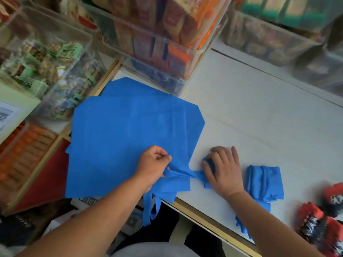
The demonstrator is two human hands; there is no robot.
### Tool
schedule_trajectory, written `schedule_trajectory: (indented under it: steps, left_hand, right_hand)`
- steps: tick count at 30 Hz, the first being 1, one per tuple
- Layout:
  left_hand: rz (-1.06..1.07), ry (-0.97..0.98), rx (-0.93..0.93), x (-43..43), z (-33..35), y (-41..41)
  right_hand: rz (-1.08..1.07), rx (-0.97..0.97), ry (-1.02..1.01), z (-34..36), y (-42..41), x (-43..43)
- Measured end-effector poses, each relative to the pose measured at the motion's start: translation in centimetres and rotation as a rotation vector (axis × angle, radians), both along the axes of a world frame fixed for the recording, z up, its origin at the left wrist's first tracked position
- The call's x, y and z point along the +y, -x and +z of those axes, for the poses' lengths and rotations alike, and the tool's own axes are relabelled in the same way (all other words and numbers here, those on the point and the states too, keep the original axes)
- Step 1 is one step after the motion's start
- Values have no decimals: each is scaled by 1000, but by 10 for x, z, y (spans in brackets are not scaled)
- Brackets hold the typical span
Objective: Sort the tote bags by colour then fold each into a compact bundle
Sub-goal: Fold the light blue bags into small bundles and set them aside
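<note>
Stack of flat blue fabric tote bags point(120, 138) unfolded at left edge of white table point(259, 117). One folded blue bundle point(263, 182) and red-black bundles point(313, 221) look done. Left hand point(154, 164) pinches blue strap point(185, 175); right hand point(224, 171) presses strap end with near-straight fingers. Most folding likely left.

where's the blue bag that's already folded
Head view: the folded blue bundle lies on the white table, just right of the right hand and left of the red items.
</note>
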State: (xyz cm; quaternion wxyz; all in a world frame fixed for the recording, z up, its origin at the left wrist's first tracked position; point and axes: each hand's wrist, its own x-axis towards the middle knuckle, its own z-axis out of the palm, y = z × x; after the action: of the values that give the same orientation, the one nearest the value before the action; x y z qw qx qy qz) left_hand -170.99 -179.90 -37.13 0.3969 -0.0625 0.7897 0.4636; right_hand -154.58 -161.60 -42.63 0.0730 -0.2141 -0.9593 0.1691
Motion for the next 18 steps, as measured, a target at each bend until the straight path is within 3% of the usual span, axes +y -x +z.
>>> schedule_trajectory:
  steps: [4, 8, 11, 18]
  left_hand:
    - [-21, -8, -2, 0, -2, 1]
    - [-22, 39, 45, 5, -7, -5]
    - [-9, 59, 52, 7, -11, -5]
    - [-49, 138, 136, 7, -27, -9]
  right_hand:
    - [39, -48, -241, -3, 2, -9]
    - [-104, 15, -64, -3, 4, -19]
    - [-223, -68, 103, 3, 6, -24]
    - [-135, -312, 66, 5, 8, -24]
